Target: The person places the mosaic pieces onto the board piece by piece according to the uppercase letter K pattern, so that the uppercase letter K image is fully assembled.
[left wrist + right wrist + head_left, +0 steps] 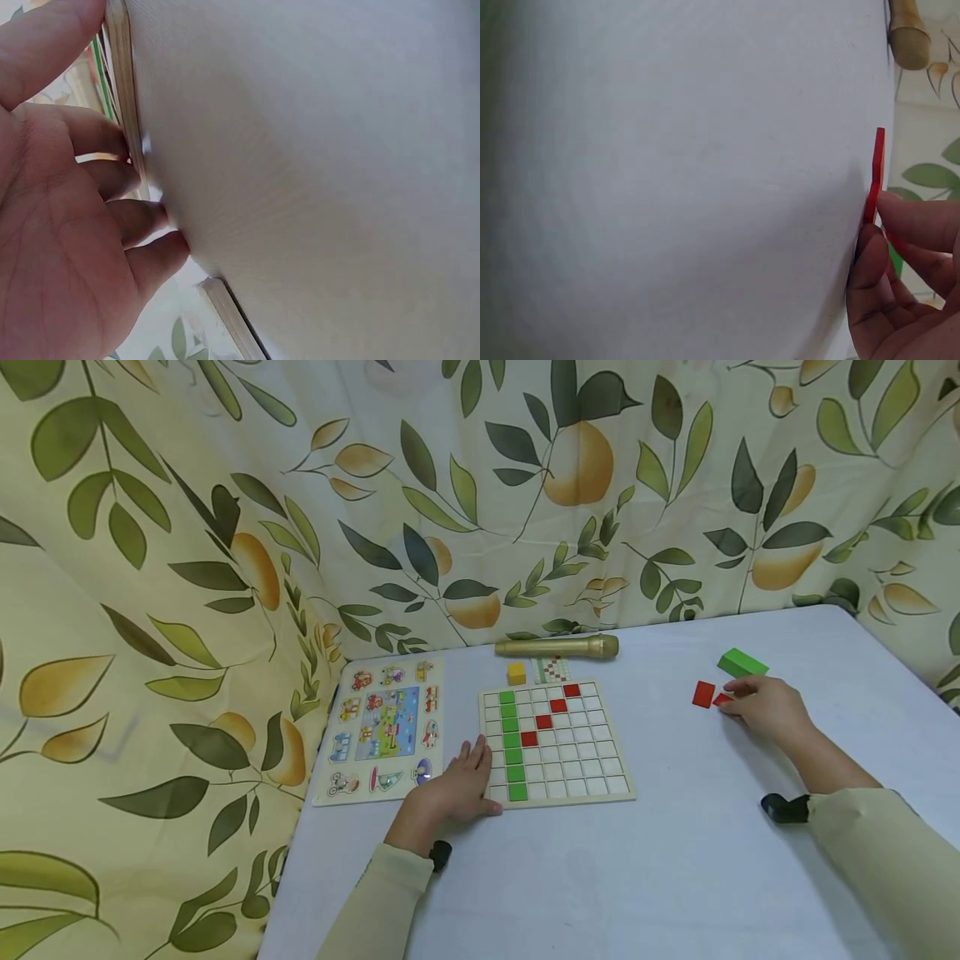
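A wooden grid board [573, 768] lies on the table with a column of green squares [512, 740] and a rising diagonal of several red squares [543, 722]. Against its left edge rests my left hand [457, 785], its fingers extended along the rim and holding nothing. Off to the right, my right hand [772, 710] pinches a red tile [722, 699] between thumb and fingertips, low at the table surface. Another red tile [702, 694] lies flat just left of those fingertips. Behind the hand sits a green block [742, 662]. The right wrist view shows the red pieces edge-on.
A picture puzzle board [324, 785] lies left of the grid. Beyond the grid are a yellow cube [516, 673], a small pattern card [552, 670] and a gold microphone-shaped object [558, 647]. A leaf-patterned curtain [450, 485] borders the white table [600, 877].
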Motion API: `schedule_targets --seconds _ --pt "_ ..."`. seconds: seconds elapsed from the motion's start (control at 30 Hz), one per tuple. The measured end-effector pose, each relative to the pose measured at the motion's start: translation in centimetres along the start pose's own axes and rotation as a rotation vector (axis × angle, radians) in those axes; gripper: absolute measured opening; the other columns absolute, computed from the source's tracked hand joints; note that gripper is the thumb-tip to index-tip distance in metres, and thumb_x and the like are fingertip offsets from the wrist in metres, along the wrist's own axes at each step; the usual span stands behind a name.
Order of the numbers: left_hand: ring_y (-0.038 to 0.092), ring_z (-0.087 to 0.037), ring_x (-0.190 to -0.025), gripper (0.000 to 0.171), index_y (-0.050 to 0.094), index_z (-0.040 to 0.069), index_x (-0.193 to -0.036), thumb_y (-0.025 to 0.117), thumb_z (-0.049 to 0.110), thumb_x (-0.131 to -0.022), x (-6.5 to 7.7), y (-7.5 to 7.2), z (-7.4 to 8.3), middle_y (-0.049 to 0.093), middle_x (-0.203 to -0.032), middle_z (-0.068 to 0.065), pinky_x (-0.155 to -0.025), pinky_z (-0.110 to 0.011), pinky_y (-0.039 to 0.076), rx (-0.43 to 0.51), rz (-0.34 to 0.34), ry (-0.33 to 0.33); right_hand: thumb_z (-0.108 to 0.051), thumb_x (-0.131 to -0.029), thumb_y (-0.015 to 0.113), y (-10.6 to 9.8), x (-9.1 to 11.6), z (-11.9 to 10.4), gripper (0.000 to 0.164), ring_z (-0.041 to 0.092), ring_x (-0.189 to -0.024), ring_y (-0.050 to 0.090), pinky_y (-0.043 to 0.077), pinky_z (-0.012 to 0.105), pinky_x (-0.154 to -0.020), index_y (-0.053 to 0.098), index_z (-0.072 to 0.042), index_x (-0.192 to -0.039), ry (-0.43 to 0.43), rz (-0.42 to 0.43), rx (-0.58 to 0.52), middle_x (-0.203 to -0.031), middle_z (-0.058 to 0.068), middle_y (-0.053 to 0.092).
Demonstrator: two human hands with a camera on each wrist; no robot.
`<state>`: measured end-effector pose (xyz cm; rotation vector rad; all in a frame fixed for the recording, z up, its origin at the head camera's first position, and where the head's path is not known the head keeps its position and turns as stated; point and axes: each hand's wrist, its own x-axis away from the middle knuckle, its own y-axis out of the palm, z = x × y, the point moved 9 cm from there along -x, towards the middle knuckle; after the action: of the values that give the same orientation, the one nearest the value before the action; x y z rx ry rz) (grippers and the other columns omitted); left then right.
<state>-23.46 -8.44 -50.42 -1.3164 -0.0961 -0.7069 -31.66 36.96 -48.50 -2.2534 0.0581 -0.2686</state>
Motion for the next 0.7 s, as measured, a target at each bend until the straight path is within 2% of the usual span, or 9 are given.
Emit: schedule_targets --seconds 0.07,0.2,0.43,0.7 --pt "-0.004 -0.028 -0.154 0.098 0.011 0.004 -0.161 0.068 0.046 -0.094 0.0 0.0 0.0 -0.005 -0.169 -0.009 -0.123 -0.041 0.012 -0.002 -0.001 -0.001 -0.016 -0.093 0.069 -0.02 -0.09 0.13 0.048 0.046 -0.109 0.044 0.044 0.053 -0.085 0.055 0.01 -0.13 0.002 -0.001 0.007 -0.123 0.033 0.053" --pt "-0.003 -0.028 -0.154 0.098 0.011 0.003 -0.161 0.068 0.045 -0.094 0.09 -0.08 0.07 -0.004 -0.169 -0.01 -0.123 -0.041 0.012 0.004 -0.001 -0.003 -0.014 -0.093 0.069 0.04 -0.27 0.24 0.048 0.045 -0.107 0.045 0.045 0.052 -0.083 0.054 0.011 -0.13 -0.003 -0.008 0.017 -0.116 0.032 0.058" --pt "-0.003 -0.029 -0.154 0.098 0.011 0.003 -0.161 0.068 0.046 -0.094 0.16 -0.14 0.13 -0.004 -0.169 -0.01 -0.123 -0.041 0.012 -0.007 -0.005 -0.001 -0.014 -0.093 0.068 0.19 -0.05 0.12 0.046 0.046 -0.107 0.043 0.046 0.051 -0.081 0.055 0.011 -0.129 0.006 -0.026 0.031 -0.116 0.033 0.055" --pt "-0.002 -0.028 -0.154 0.098 0.012 0.004 -0.161 0.069 0.046 -0.094 0.16 -0.12 0.08 -0.004 -0.169 -0.009 -0.123 -0.041 0.013 -0.01 -0.006 -0.01 -0.014 -0.093 0.068 -0.03 0.38 -0.24 0.039 0.038 -0.093 0.052 0.047 0.036 -0.067 0.057 0.01 -0.121 -0.022 -0.026 0.028 -0.103 0.026 0.061"
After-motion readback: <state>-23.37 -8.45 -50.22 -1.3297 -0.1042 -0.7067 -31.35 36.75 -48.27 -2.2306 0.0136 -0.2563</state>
